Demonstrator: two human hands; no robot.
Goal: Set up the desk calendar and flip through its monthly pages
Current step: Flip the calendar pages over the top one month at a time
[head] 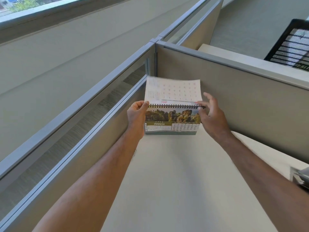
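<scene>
A spiral-bound desk calendar (172, 122) stands upright on the pale desk (175, 173), tucked into the cubicle corner. Its front page reads MARCH under a photo of rocky cliffs. One page (172, 90) is raised above the black spiral, blurred, its printed grid upside down. My left hand (136, 114) grips the calendar's upper left corner, thumb on the spiral end. My right hand (209, 113) is at the upper right corner, fingertips pinching the raised page's lower edge by the spiral, other fingers spread.
Grey partition panels (234, 91) close the desk at the back and on the left (100, 131). A black mesh tray (291, 47) sits beyond the back panel at upper right. A grey object (300, 178) pokes in at the right edge.
</scene>
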